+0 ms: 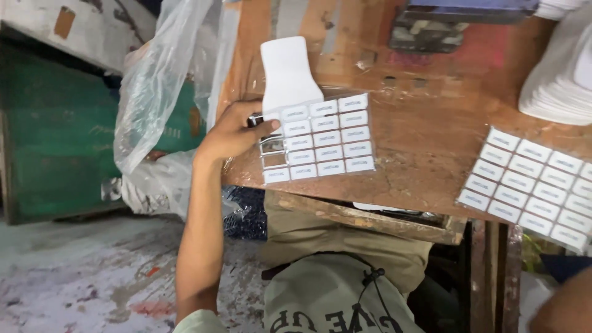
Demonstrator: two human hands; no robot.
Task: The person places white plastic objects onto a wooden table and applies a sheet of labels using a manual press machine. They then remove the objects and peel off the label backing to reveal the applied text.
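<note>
My left hand (pixel 234 132) grips the left edge of a clear sheet of small white labels (pixel 324 139) at the left end of a worn wooden table (pixel 425 129). The thumb presses on top of the sheet's left column, where a few label slots look empty. A blank white card (pixel 287 68) lies partly under the sheet's far edge. At the bottom right corner a blurred skin-coloured shape (pixel 562 305), likely my right hand or forearm, shows below the table edge; its fingers are out of sight.
A second sheet of white labels (pixel 533 185) lies at the table's right. A stack of white cards (pixel 564 80) sits at the far right. A dark metal block (pixel 431 28) stands at the back. A clear plastic bag (pixel 160 80) and a green crate (pixel 55 135) stand to the left.
</note>
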